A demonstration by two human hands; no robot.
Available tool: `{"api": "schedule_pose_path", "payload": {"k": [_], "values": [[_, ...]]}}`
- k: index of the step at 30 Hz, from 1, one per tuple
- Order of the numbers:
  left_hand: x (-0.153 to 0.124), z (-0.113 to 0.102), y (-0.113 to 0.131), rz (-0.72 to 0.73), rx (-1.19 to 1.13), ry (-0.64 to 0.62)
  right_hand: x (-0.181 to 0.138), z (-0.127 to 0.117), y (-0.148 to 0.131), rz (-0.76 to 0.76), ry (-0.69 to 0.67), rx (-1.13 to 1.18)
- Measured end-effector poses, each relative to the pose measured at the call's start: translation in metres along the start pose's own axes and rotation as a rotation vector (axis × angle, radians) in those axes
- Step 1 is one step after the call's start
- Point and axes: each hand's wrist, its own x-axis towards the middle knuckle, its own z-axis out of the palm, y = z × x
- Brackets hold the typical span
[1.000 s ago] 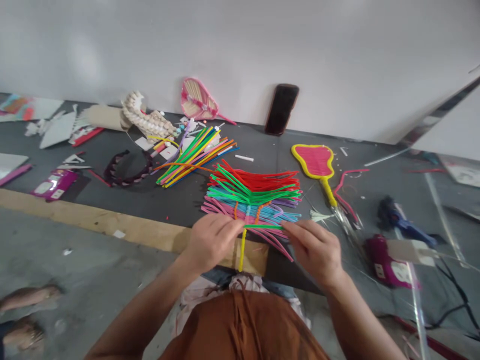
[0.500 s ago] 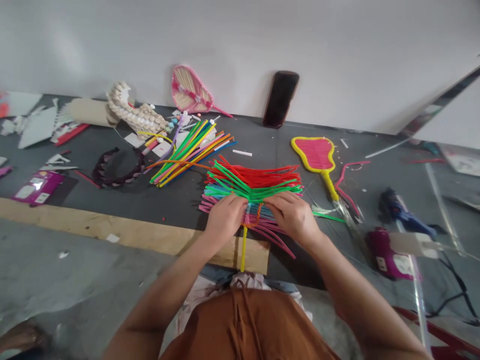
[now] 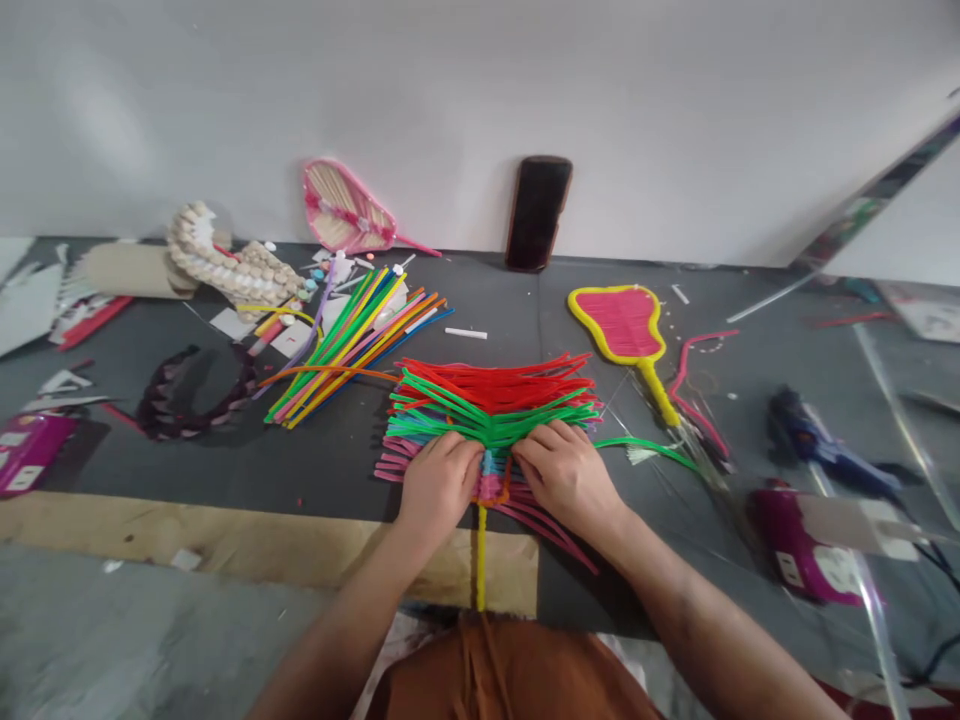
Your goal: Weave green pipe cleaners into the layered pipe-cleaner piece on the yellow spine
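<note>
Rows of pipe cleaners lie in front of me: red pipe cleaners (image 3: pixel 499 382) farthest off, green pipe cleaners (image 3: pixel 491 430) nearer, then blue and pink ones. Around the centre strip (image 3: pixel 489 482) they are looped in blue and pink, and a yellow pipe cleaner stem (image 3: pixel 481 565) runs down from it toward me. Closed fingers of my left hand (image 3: pixel 441 485) pinch at the left of the centre, just below the green row. My right hand (image 3: pixel 571 475) mirrors it on the right, beside an orange pipe cleaner (image 3: pixel 507 487). The fingertips hide exactly which strands they grip.
Loose coloured pipe cleaners (image 3: pixel 345 345) lie to the left, near a dark braided headband (image 3: pixel 161 405). A phone (image 3: pixel 538 212) and a pink fan (image 3: pixel 345 208) lean on the wall. Rightward are a yellow-edged pink fan (image 3: pixel 619 325) and a blue glue gun (image 3: pixel 821 445).
The camera view has shifted, so the table and hands appear lower. Both hands remain pinched near the centre, now slightly farther below the green row's middle.
</note>
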Motion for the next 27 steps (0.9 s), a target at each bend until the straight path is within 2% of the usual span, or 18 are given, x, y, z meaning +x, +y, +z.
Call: {"api": "schedule_pose_path", "payload": {"k": [11,18,22,27], "values": [[-0.001,0.000,0.001,-0.010,0.000,-0.004,0.000,0.006,-0.004,0.039,-0.016,0.046],[-0.001,-0.001,0.000,-0.020,0.001,0.021,-0.001,0.008,-0.002,0.058,-0.070,0.153],[0.000,-0.005,0.002,-0.042,-0.004,-0.044,0.006,-0.003,-0.008,0.067,-0.160,0.059],[0.004,-0.011,0.007,-0.097,0.014,-0.161,0.022,-0.015,-0.021,0.117,-0.396,-0.114]]}}
